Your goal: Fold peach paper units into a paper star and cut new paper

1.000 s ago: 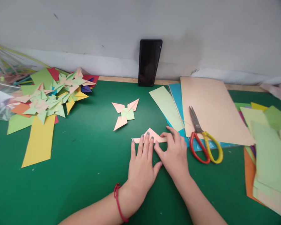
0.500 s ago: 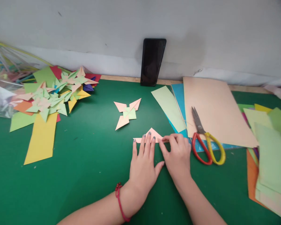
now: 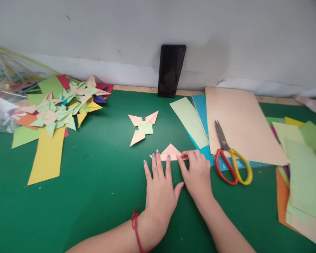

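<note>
A small pink paper, folded with a triangular peak and a narrow strip along its near edge, lies flat on the green table. My left hand rests with spread fingers, its fingertips on the strip's left part. At the right end, my right hand pinches the paper between thumb and forefinger, hiding that corner. Just beyond lies a pinwheel-like folded paper piece, with three pink points around a green middle.
Scissors with red and yellow handles lie on a large peach sheet to the right. Colored paper is stacked at far right. Folded paper stars heap at left. A black phone leans against the wall.
My left fingers have slid left along the strip, uncovering more of the paper's middle. My right hand keeps its pinch on the right end.
</note>
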{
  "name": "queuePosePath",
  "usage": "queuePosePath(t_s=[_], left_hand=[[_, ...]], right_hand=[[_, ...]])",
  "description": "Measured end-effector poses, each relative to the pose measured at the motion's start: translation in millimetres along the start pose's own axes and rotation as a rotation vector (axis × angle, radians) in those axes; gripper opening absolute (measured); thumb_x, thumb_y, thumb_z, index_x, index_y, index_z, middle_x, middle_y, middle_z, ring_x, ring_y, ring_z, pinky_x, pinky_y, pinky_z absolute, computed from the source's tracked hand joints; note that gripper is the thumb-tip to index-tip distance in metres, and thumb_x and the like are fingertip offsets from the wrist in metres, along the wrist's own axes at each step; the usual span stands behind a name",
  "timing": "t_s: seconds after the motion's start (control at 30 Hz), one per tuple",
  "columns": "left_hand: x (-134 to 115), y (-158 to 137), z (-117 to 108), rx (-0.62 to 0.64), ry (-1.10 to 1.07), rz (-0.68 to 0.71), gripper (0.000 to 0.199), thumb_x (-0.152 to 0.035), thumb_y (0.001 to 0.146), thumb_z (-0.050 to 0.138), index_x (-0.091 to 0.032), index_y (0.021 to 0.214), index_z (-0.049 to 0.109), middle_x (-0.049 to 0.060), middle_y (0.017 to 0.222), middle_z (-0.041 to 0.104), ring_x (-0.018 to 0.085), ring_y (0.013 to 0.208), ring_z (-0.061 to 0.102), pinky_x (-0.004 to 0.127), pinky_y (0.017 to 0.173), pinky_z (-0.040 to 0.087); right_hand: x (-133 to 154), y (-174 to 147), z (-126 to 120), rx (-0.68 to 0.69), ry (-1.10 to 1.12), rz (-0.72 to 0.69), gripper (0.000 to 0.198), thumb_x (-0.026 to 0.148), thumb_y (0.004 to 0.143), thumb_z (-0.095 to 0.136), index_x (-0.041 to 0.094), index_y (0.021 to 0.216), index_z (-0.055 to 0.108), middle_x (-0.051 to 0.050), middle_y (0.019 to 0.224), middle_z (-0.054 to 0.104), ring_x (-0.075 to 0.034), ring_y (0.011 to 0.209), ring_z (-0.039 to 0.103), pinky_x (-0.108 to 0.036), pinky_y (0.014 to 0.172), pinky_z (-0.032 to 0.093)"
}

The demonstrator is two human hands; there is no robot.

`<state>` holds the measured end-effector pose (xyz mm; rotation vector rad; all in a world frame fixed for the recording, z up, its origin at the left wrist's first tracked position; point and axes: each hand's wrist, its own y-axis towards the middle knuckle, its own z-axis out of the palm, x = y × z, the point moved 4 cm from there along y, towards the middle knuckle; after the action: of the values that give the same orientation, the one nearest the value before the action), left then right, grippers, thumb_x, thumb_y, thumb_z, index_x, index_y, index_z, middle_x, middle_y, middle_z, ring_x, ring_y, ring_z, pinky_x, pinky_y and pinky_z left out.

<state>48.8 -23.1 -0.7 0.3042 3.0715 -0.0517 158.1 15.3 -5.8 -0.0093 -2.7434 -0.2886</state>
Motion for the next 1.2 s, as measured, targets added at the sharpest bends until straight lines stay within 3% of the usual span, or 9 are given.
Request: queuePosePath(t_s=[0.17,0.5,0.8,1.2], left_hand=[[0.4,0.7,1.5,0.001,0.014,-0.011,0.078,-0.055,0.085,0.042,-0.001,0.140,0.030,0.024,0.148,0.022,0.036,0.139,0.015,0.057,0.111,0.008],[1.8,0.0,1.1,-0.003,0.002,-0.021,0.078,-0.055,0.085,0.042,-0.002,0.141,0.029,0.024,0.148,0.021,0.038,0.137,0.018,0.060,0.110,0.009],[0.5,-0.6,2.5,-0.012,-0.008,-0.020,0.080,-0.051,0.084,0.046,0.005,0.139,0.029,0.026,0.146,0.024,0.037,0.138,0.015,0.053,0.112,0.014],[0.6,0.6,-3.9,0.029,-0.021,0.001,0.073,-0.051,0.084,0.049,-0.005,0.139,0.036,0.024,0.146,0.028,0.038,0.137,0.019,0.056,0.110,0.019]], right_hand=[[0.5,0.5,0.1,-0.011,-0.011,-0.005,0.018,0.035,0.090,0.046,0.020,0.083,0.055,-0.004,0.083,0.059,-0.020,0.078,0.051,-0.033,0.071,0.031],[0.9,1.0,0.4,-0.007,-0.026,0.001,0.017,0.034,0.090,0.047,0.020,0.083,0.055,-0.003,0.082,0.059,-0.020,0.077,0.051,-0.032,0.070,0.031],[0.6,0.6,0.6,-0.022,-0.026,-0.006,0.017,0.034,0.090,0.048,0.021,0.082,0.055,-0.003,0.082,0.058,-0.020,0.076,0.050,-0.032,0.069,0.030],[0.3,1.4,0.7,-0.024,-0.016,-0.003,0.021,0.040,0.088,0.048,0.021,0.080,0.053,-0.003,0.081,0.057,-0.019,0.076,0.050,-0.032,0.068,0.030]])
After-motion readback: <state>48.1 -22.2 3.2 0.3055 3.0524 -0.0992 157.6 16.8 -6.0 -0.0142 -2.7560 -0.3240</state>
